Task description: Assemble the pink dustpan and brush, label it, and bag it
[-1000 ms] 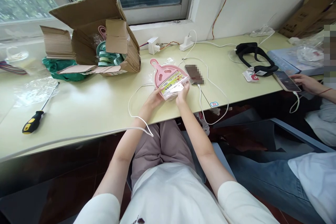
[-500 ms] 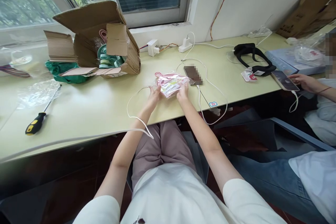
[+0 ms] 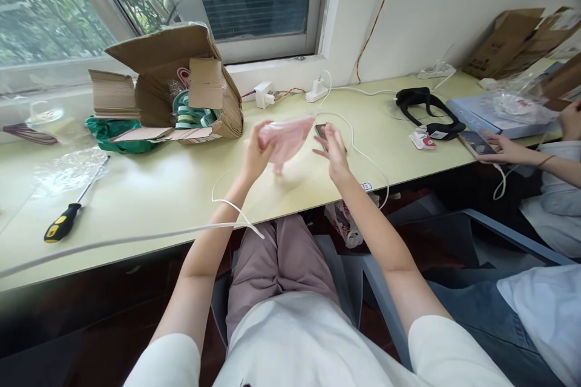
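**Pink packet lifted off the counter, gripped at its left end**

A pale green counter (image 3: 149, 187) runs under a window, with an opened cardboard box (image 3: 181, 94) lying on its side at the far left; green rolls show inside it. Over the middle of the counter the left hand (image 3: 255, 154) is closed on the left end of a pink packet (image 3: 288, 138), which is blurred and held clear of the surface. The packet's long axis lies roughly left to right, its free end pointing toward the right hand (image 3: 334, 151). That hand is open, fingers spread, just beside the free end; whether it touches the packet cannot be told. So the packet lies directly to the left of the right hand, and the left hand alone plainly holds it.

Just behind the right hand a phone (image 3: 321, 131) lies on the counter; a white cable (image 3: 363, 154) loops past it toward the near edge. A screwdriver (image 3: 68, 214) with a yellow and black handle rests at the near left, well apart. At the far right a black strap (image 3: 424, 106) lies on the counter; another person's hand (image 3: 502, 148) rests by a second phone (image 3: 475, 144).
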`<state>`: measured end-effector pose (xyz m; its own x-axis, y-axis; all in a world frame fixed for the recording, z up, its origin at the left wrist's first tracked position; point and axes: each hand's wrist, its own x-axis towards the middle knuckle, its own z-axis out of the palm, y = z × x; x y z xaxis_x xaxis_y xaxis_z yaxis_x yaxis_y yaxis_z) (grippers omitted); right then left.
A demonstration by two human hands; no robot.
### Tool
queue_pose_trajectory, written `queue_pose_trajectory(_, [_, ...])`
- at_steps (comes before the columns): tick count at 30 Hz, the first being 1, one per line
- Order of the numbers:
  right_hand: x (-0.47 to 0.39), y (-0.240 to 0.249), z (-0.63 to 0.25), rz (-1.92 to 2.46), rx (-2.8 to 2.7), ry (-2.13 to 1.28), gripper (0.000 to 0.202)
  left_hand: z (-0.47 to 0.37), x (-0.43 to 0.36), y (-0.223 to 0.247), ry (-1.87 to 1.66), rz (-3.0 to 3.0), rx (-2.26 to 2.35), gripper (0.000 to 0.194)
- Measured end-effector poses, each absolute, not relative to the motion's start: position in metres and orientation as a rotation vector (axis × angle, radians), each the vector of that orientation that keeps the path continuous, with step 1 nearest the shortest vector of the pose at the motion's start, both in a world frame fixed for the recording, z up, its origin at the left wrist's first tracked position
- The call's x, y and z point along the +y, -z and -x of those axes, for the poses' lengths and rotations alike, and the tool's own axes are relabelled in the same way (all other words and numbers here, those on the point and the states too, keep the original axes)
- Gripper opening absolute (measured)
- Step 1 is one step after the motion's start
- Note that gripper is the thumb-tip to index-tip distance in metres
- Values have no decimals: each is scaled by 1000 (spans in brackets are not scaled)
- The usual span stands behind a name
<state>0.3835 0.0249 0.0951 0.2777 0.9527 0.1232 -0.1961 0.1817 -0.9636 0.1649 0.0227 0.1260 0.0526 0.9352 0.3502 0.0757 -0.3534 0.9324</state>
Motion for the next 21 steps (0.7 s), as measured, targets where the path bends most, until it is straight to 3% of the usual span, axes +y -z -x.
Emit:
queue_pose_trajectory(3, [28, -115, -398, 978, -1084, -839, 76, -158, 30, -146, -1457, -1374, 922, 68])
queue_pose_trajectory(6, [45, -123, -397, 910, -1191, -987, 73, -155, 40, -146, -1353, -1283, 833, 74])
queue_pose_trajectory(10, [65, -105, -386, 870, -1189, -1165, 67, -150, 62, -107, -1253, -1197, 825, 67])
queue_pose_trajectory(15, [79, -53, -381, 860, -1199, -1203, 50, -136, 88, -55, -1236, -1060, 1025, 43])
queue_pose_trajectory(21, [90, -28, -375, 960, -1249, -1191, 36, -114, 102, -44, -1116, -1214, 1006, 55])
